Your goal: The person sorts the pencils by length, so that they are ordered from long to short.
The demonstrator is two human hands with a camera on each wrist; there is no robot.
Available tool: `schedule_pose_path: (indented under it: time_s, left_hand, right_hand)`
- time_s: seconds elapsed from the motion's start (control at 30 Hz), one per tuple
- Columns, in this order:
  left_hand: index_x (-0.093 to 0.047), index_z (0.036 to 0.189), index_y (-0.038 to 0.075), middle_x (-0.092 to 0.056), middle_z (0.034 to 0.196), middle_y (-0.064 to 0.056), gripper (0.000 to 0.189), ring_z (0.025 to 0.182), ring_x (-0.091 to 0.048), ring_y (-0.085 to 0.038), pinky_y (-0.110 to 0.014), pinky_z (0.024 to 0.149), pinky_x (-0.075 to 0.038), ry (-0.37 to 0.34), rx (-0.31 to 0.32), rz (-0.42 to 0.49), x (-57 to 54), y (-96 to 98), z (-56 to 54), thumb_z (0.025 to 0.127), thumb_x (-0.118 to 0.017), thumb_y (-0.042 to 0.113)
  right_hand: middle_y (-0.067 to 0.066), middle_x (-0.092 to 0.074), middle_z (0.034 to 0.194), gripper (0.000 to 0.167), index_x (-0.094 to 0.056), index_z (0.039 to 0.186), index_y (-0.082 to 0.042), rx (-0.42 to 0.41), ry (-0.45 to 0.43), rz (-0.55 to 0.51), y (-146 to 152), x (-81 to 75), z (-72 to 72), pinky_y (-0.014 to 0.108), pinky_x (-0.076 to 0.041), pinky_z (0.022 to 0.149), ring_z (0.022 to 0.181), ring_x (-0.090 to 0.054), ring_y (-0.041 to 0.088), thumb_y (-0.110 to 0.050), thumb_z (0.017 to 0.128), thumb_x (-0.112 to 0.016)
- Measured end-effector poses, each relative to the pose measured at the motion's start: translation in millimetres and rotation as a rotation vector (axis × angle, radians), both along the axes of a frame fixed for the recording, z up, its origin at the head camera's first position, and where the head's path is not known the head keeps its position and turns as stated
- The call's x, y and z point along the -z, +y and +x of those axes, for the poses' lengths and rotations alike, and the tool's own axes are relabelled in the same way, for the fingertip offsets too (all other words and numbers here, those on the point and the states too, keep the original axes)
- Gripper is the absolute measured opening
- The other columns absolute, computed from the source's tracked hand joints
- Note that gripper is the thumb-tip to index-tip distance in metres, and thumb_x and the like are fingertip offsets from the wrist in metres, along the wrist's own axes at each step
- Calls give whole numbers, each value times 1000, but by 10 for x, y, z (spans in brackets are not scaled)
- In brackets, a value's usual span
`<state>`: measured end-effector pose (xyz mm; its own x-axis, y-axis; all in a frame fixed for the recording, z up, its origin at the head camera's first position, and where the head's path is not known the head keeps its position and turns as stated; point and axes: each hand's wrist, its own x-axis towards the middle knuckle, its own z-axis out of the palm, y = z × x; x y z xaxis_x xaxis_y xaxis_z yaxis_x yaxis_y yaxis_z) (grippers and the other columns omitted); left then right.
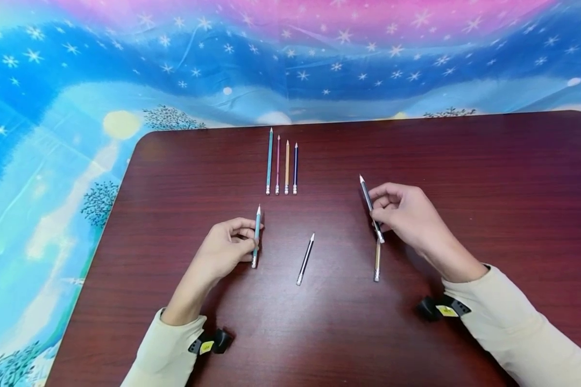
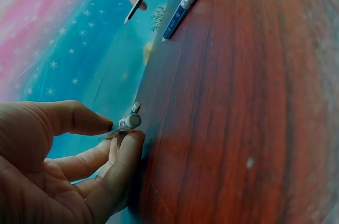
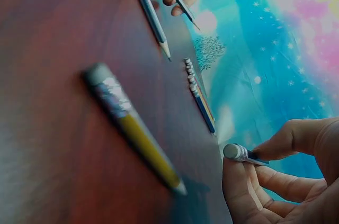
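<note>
1. Head view, taken as a clock face with 12 at the far edge: a dark red-brown wood-grain table (image 1: 174, 177) lay before a blue and pink snowflake-print cloth (image 1: 252, 59).
2. At 8 o'clock, the left hand (image 1: 225, 248) pinched a slim light-blue pencil with a silver band and pale eraser (image 1: 257, 226), thumb and fingers brought together to the pencil's thickness. Its tip pointed to 12, its eraser to 6.
3. Between 3 and 4 o'clock, the right hand (image 1: 409, 215) gripped a dark pencil with a pale sharpened end (image 1: 366, 194), thumb and fingers likewise closed around it. That tip pointed toward 11.
4. At 4 o'clock, a yellow pencil with a silver band and eraser (image 1: 377, 260) lay on the table, tip to 12. The dark pencil's eraser end overlapped this tip in the head view; whether they touched was hard to tell.
5. At 6 o'clock, between the hands, lay a black-and-white striped pencil (image 1: 306, 259), tip between 12 and 1.
6. At 12 o'clock, four pencils stretched side by side, tips to 12, slightly apart: a long light-blue one (image 1: 269, 161), a thin pink one (image 1: 278, 164), a yellow-orange one (image 1: 287, 166) and a dark-blue one (image 1: 296, 167).
</note>
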<state>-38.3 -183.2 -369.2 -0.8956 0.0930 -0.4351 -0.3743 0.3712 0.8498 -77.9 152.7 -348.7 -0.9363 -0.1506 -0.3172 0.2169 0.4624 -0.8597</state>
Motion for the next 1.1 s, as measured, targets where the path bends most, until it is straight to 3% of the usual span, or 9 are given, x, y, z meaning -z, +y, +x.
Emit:
schedule_pose_path:
  time_s: [0.33,0.57,1.1]
  left_hand:
    - [-64,131,-4,-62,100,-9,38,80,-63,-10,-28,72,-63,-4,20,22,31,-25,-18,94,-55,-6]
    - [-63,130,-5,-62,101,-10,35,80,-64,-12,-30,72,-64,-16,13,33,37,-36,-13,95,-55,-6]
    - [-62,130,-6,-63,98,-9,34,79,-64,-10,-29,72,-64,-14,11,55,37,-38,-25,96,-55,-5]
  right_hand:
    - [-1,-69,84,35,-59,131,8,9,-60,-126,-180,-70,-293,27,-64,70,82,-73,9,4,97,-61]
    - [-4,-70,77,40,-56,132,9,34,-95,-219,-330,-48,-471,27,-65,68,76,-72,10,7,93,-65]
    - [0,-71,81,41,-60,133,6,103,-95,-247,-649,130,-758,26,-64,64,66,-65,11,7,92,-66]
